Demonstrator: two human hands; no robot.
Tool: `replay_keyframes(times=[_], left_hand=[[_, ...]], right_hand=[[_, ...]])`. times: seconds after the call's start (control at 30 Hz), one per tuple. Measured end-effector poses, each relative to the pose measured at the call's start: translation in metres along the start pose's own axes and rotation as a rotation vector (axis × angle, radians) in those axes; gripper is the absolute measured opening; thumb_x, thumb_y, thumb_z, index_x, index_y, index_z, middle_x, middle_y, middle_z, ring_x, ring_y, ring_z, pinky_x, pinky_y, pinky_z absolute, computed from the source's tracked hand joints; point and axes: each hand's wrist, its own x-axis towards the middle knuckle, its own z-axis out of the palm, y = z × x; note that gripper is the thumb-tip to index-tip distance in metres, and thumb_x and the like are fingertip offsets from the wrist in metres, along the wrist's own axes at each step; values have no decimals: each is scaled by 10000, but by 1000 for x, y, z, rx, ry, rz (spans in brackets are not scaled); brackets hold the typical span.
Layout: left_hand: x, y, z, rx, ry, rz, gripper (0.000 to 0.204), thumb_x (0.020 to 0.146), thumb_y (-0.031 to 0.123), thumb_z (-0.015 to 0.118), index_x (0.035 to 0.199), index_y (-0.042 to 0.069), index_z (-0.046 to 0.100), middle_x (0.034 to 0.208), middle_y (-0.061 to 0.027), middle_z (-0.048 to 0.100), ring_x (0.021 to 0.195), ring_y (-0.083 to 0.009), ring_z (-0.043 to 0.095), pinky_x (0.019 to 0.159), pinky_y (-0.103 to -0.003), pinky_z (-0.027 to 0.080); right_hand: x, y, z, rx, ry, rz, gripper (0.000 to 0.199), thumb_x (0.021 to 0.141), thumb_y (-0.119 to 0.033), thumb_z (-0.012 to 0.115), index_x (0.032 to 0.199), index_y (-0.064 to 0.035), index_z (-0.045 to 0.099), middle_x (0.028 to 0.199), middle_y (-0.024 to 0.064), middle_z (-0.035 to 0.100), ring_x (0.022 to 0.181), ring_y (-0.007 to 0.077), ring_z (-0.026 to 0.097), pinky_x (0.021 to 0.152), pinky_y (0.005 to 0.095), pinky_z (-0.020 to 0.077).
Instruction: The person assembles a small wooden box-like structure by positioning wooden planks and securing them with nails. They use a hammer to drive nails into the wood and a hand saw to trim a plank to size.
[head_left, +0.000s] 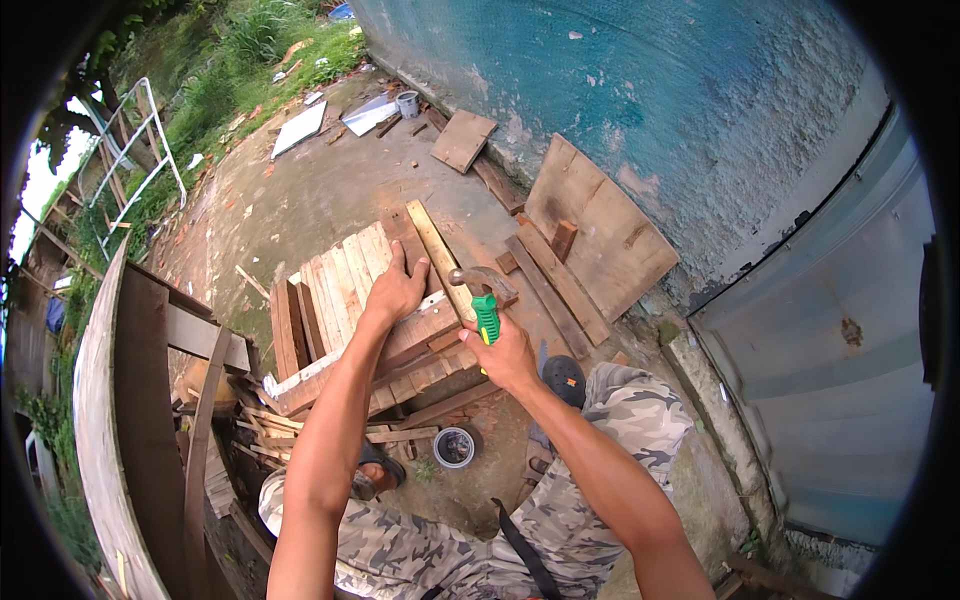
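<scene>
My right hand (pixel 505 352) is wrapped round the green and yellow handle of a claw hammer (pixel 487 318). Its brown, rusty-looking head is over the right edge of a slatted wooden frame (pixel 338 278), next to a yellowish plank (pixel 438 250). My left hand (pixel 398 290) lies on a darker brown board (pixel 403 238) of that frame, fingers stretched out and pointing away from me. Pale slats run side by side to its left. A thick wooden beam (pixel 420 332) crosses the near side of the frame, below my left wrist. Whether a nail is under the hammer cannot be made out.
A small bucket (pixel 455 447) with dark bits inside stands between my feet. Loose planks (pixel 565 290) and a wide board (pixel 600 225) lie to the right by the blue wall (pixel 640 90). At the left are a curved wooden panel (pixel 105 430) and scrap sticks (pixel 275 425).
</scene>
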Motion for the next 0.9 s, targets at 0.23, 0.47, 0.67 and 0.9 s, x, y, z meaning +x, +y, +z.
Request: replay_keyframes(times=[0.23,0.47,0.67,0.9], left_hand=[[-6,-2,5,-56,106,27,851,983,576,450,1591,18,245,1155,-380,649,1142,-486,630,1024,-482,473],[-20,4,-1,-111,354,109,693,930,503,601,1422,18,549,1182,-294,683,1133,-439,653,980,-484,505],[-47,-40,-19,-140,453,49,616,909,492,653,1358,69,628,1229,-253,681,1167,-396,647,1009,-472,495],[-70,-190,-91,-3,266,-397,837,888,533,659,1435,-75,481,1352,-291,602,1246,-391,605,1056,-466,464]], right_hand=[[-2,6,3,3,29,-43,371,883,-172,770,1198,-21,646,1055,101,771,936,165,716,842,336,547],[-2,8,4,-28,55,-27,351,880,-186,773,1164,-8,665,1059,97,770,914,162,710,832,328,541],[0,10,3,-15,54,-31,318,879,-199,781,1070,26,661,1068,130,765,916,164,703,832,315,537],[9,16,2,-42,45,-1,421,891,-402,748,849,4,646,713,96,643,680,222,622,662,402,487]])
